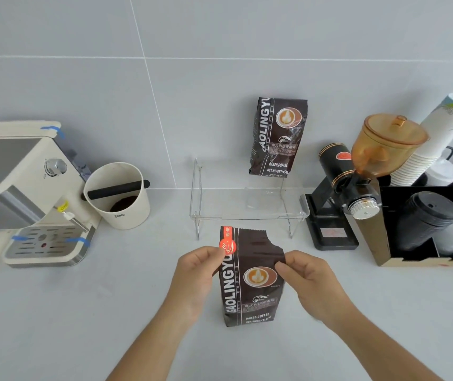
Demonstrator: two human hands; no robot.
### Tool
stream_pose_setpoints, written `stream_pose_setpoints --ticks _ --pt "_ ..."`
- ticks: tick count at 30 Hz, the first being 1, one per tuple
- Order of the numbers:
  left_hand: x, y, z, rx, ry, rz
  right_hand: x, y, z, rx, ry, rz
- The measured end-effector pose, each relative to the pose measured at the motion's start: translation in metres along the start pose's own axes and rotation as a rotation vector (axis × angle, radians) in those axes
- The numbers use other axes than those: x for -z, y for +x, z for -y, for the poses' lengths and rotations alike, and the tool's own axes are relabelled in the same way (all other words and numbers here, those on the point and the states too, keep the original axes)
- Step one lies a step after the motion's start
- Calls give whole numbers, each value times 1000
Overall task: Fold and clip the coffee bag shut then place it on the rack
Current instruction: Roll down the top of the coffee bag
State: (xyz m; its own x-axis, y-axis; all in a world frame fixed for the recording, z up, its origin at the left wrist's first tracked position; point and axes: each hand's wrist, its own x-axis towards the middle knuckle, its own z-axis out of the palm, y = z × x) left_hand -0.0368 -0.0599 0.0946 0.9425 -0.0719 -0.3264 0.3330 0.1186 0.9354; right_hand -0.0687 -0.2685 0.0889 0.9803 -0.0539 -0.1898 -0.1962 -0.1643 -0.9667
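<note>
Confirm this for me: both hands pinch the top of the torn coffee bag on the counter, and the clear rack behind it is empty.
Not quite. The head view shows the clear rack already carries a second coffee bag, standing at its back right against the wall. The rest holds: the left hand and right hand each pinch the top of the torn coffee bag on the counter.

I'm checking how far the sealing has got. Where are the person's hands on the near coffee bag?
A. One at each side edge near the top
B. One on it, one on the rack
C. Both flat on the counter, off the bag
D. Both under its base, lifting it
A: the left hand and right hand pinch opposite side edges of the coffee bag just below its torn, unfolded top.
</note>
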Motion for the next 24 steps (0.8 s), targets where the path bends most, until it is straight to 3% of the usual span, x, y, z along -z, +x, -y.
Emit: stream_pose_setpoints --ticks 9,24 --pt "0 0 -13 -36 40 -6 -6 -1 23 -45 86 59" --pt "-2 -5 -23 12 5 -10 -21 7 60 6 170 -43"
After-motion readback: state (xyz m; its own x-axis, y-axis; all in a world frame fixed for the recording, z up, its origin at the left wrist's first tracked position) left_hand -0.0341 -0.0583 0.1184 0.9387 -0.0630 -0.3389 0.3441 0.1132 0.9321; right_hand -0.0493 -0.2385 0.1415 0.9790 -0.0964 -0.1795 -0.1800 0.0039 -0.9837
